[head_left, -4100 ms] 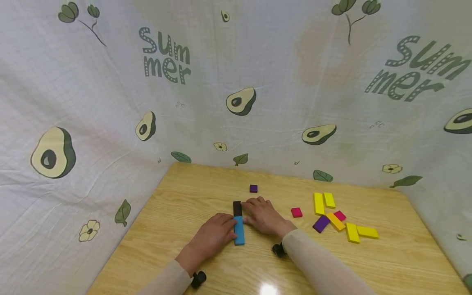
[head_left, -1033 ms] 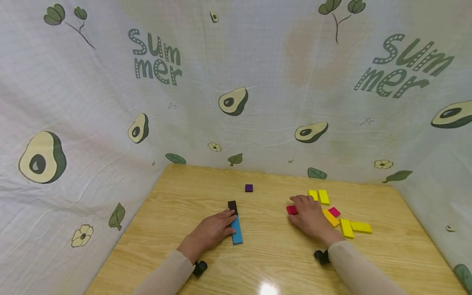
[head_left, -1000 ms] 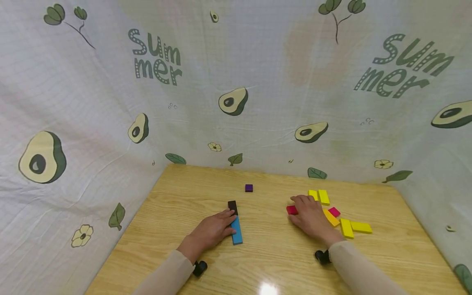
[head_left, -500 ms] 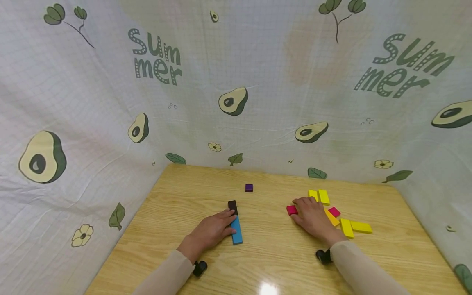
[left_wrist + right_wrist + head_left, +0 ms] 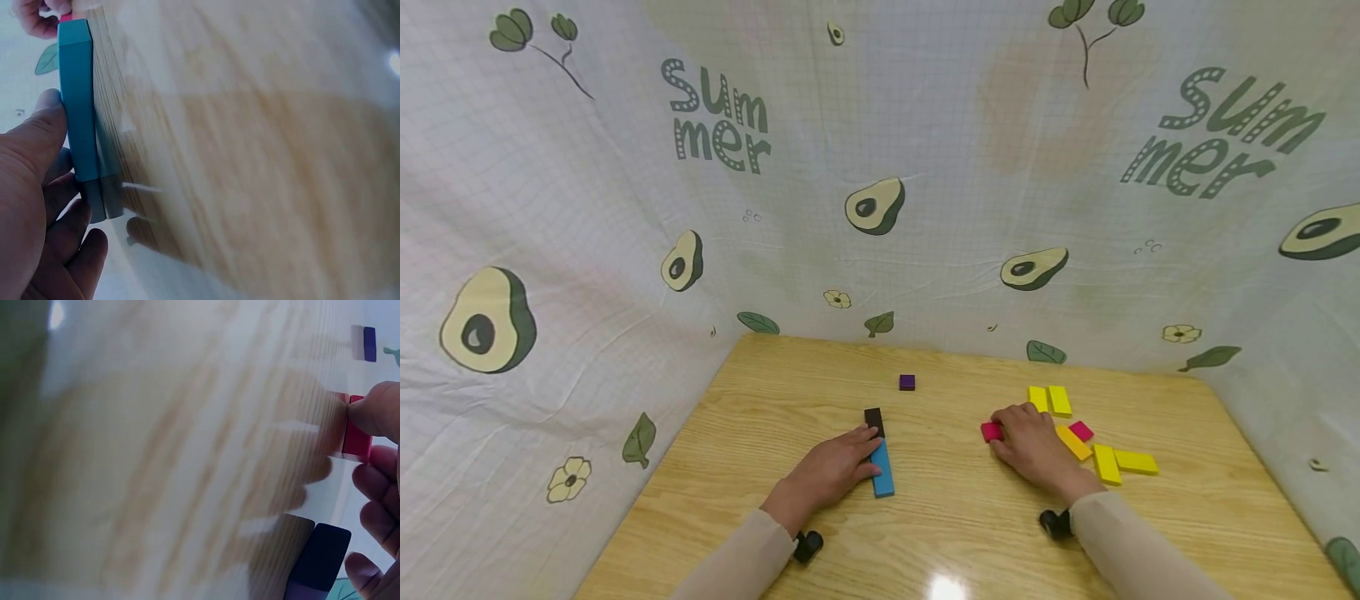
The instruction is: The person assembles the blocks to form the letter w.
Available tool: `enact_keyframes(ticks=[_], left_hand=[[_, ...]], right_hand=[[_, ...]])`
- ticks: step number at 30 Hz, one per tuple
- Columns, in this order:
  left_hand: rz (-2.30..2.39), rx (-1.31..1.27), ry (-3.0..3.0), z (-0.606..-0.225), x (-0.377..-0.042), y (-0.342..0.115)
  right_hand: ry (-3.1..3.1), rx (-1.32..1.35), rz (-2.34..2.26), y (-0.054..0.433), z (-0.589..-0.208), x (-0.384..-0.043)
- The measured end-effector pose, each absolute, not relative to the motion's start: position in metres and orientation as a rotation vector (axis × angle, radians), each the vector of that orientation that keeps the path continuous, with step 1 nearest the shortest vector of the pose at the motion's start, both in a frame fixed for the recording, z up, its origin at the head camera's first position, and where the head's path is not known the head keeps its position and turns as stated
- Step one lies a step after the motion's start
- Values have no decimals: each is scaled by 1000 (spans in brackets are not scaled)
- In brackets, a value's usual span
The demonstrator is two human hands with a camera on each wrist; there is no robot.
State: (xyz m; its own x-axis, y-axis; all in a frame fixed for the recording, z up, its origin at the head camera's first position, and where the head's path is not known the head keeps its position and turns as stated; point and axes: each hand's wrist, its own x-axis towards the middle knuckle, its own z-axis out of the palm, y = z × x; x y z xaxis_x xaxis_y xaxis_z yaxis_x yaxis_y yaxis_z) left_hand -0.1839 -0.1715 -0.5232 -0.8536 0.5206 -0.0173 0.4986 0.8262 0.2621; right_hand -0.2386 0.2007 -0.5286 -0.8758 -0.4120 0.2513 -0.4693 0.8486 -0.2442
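Note:
My left hand (image 5: 838, 465) lies flat on the wooden table (image 5: 775, 400), fingers straight against the left side of a long blue block (image 5: 883, 471). A black block (image 5: 873, 419) butts onto the blue block's far end. In the left wrist view the thumb and fingers (image 5: 44, 187) rest along the blue block (image 5: 78, 94). My right hand (image 5: 1030, 437) is over a small red block (image 5: 990, 432). In the right wrist view its thumb and fingers pinch the red block (image 5: 356, 434), with a dark purple block (image 5: 319, 556) under the palm.
A small purple cube (image 5: 907, 382) sits alone farther back. Several yellow blocks (image 5: 1049, 400) and another red piece (image 5: 1081, 430) lie scattered to the right of my right hand. Avocado-print cloth walls (image 5: 880, 208) close in the table on three sides.
Four seconds ago both hands were at the black and blue blocks; the right hand has since gone right to the red block. Over the last second it closed slightly on it. Left hand unchanged.

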Motion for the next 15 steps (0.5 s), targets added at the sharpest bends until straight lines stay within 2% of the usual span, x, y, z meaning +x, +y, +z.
enact_keyframes(ticks=[15], left_hand=[[395,788,2905,-521,-183,-171]], right_hand=[[-2816,747,344,194,-528,-235]])
